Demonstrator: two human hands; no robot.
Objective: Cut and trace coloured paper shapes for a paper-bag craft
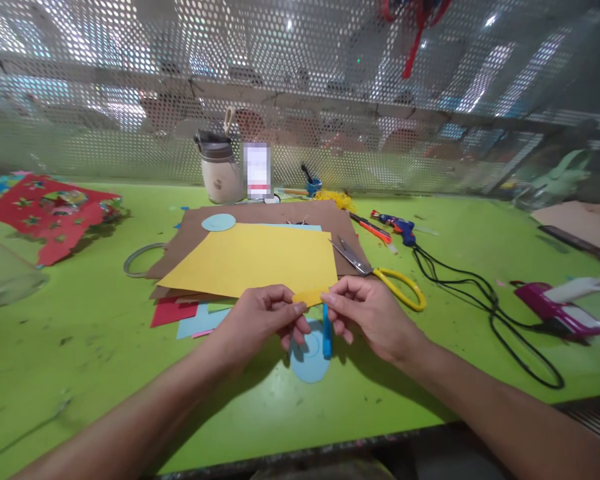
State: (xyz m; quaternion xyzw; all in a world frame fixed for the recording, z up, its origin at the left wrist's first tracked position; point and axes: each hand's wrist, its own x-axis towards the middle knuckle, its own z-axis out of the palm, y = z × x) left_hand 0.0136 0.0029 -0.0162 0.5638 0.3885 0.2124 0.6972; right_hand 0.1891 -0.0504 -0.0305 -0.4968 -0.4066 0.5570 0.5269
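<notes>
Each hand's grip pinches one end of a small yellow paper strip between thumb and fingers: the left hand at its left end, the right hand at the other. The strip is in the air over the near middle of the surface, its long axis running crosswise, right end slightly farther away. A slim blue item points toward the wearer beside the right fingers; whether they hold it is unclear. Below is a pale blue disc. Beyond lies a large yellow sheet, with scissors aiming away and leftward. The bottle bears a small unreadable mark. The surface is bright green and scuffed, backed by a perforated metal screen.
</notes>
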